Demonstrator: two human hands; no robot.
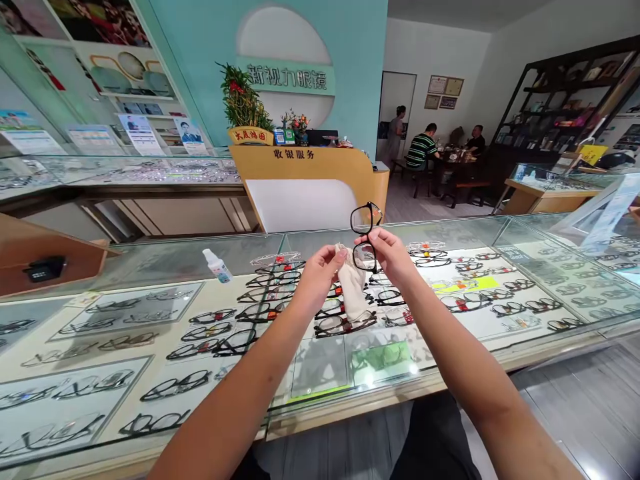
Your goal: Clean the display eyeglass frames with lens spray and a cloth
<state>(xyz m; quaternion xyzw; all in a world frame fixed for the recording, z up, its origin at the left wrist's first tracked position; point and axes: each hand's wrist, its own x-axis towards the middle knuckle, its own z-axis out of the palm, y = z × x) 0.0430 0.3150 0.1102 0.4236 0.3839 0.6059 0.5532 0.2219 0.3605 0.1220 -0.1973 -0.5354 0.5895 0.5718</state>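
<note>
My right hand (391,252) pinches a pair of black-framed eyeglasses (369,208) near the bridge, holding them upright on end above the glass counter (320,380). Beside it, my left hand (323,270) is closed on a pale cream cloth (354,293) that hangs down next to the lower lens. Whether the cloth touches that lens I cannot tell. Under both hands, several rows of eyeglasses (345,325) are spread out, many with small red tags. A white spray bottle (218,267) stands to the left of my left hand.
Glass display cases run left and right, with more frames (175,385) inside. A wooden cashier desk (310,160) with plants (243,100) stands ahead. Seated people (423,150) are at a table at the back right. A slanted white sign stand (600,213) rises on the right.
</note>
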